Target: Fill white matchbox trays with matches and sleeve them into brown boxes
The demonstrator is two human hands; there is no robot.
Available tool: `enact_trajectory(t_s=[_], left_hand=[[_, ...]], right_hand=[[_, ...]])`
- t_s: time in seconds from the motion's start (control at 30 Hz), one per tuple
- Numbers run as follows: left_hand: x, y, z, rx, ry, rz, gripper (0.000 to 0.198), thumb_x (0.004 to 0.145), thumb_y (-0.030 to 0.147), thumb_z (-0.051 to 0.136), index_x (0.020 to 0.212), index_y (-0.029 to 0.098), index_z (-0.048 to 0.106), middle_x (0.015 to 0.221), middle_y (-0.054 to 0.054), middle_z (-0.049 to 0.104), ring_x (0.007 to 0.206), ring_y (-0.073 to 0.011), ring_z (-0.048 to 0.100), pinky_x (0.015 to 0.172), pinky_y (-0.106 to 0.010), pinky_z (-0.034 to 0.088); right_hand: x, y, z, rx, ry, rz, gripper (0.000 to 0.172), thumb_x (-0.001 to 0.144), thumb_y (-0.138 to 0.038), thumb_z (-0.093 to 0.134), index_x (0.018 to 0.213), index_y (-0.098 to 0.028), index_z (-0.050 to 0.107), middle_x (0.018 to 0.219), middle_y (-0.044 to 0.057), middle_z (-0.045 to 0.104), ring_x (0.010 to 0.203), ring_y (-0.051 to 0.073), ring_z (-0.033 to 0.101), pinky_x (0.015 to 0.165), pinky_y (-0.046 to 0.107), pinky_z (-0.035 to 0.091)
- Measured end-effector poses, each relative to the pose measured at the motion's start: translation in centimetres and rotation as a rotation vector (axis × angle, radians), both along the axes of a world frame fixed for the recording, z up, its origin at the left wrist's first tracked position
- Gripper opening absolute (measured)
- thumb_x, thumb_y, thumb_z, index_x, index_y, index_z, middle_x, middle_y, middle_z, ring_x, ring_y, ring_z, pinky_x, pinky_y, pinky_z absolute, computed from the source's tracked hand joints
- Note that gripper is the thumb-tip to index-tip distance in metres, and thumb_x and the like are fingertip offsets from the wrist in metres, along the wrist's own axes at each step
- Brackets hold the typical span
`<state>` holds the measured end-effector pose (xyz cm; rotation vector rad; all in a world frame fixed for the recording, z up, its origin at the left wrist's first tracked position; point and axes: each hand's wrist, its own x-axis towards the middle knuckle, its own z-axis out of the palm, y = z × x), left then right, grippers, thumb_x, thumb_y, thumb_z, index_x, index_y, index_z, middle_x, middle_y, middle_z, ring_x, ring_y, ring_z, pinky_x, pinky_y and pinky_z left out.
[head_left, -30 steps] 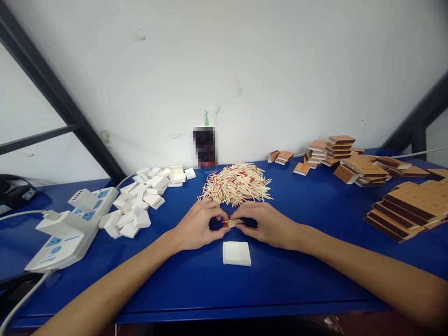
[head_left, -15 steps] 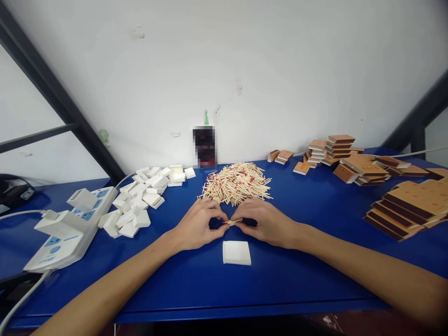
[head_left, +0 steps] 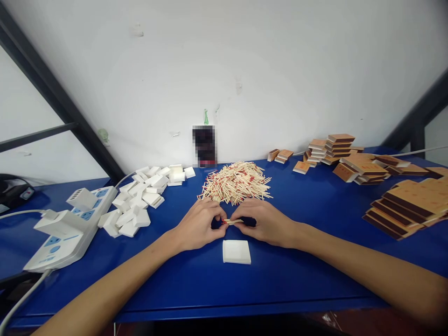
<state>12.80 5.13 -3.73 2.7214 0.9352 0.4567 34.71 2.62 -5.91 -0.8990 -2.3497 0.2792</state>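
Observation:
Between my two hands is a small bundle of matches (head_left: 232,221), lying roughly level just above the blue table. My left hand (head_left: 200,224) pinches the bundle's left end, where red heads show. The thumb and fingers of my right hand (head_left: 263,223) close on its right part. Directly behind both hands rises a loose heap of red-tipped matches (head_left: 238,182). A white matchbox tray (head_left: 237,252) lies on the table in front of the bundle, nearer to me. How many matches I hold is too small to tell.
White matchbox trays (head_left: 140,198) are piled to the left, beside a power strip (head_left: 75,238) with plugs and cables. Brown matchbox sleeves (head_left: 413,205) stand in stacks on the right. A pixelated dark object (head_left: 205,146) leans at the wall behind the blue table (head_left: 196,289).
My left hand has shifted very slightly left along the bundle, and more of the matches shows between my fingertips. My right hand stays nearly in place.

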Motion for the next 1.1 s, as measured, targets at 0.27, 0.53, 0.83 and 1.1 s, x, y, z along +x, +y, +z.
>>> enact_trajectory(t_s=[0.27,0.53,0.83,1.1], left_hand=[[-0.1,0.2,-0.1,0.006,0.018,-0.008,0.010,0.087,0.029,0.059,0.086,0.019,0.062,0.079,0.001,0.058,0.079,-0.0163,0.053,0.077,-0.031,0.038],[-0.7,-0.5,0.7,-0.034,-0.100,-0.140,0.010,0.086,0.029,0.061,0.085,0.019,0.061,0.076,0.002,0.057,0.076,-0.0130,0.051,0.077,-0.029,0.037],[-1.3,-0.3,0.4,-0.058,-0.078,-0.136,0.013,0.088,0.025,0.057,0.099,0.021,0.063,0.075,0.003,0.054,0.077,-0.0133,0.051,0.081,-0.029,0.038],[-1.2,-0.1,0.6,-0.060,0.023,-0.187,0.023,0.097,0.037,0.053,0.108,0.025,0.069,0.086,-0.001,0.061,0.084,-0.0146,0.054,0.080,-0.030,0.035]], right_hand=[[-0.3,0.1,0.3,-0.003,0.025,-0.004,0.013,0.085,-0.015,0.059,0.088,-0.019,0.070,0.077,0.001,0.069,0.070,0.013,0.059,0.072,0.029,0.044],[-0.7,-2.1,2.1,-0.101,0.127,-0.044,0.011,0.080,-0.015,0.061,0.084,-0.020,0.070,0.074,-0.001,0.071,0.064,0.011,0.059,0.063,0.024,0.044],[-0.1,-2.2,2.0,-0.134,0.136,-0.139,0.009,0.080,-0.017,0.062,0.081,-0.020,0.071,0.068,-0.001,0.068,0.058,0.009,0.056,0.056,0.022,0.042],[-0.8,-4.1,2.9,-0.172,0.103,0.036,0.013,0.080,-0.013,0.063,0.084,-0.021,0.072,0.076,-0.001,0.071,0.069,0.012,0.058,0.071,0.028,0.045]])
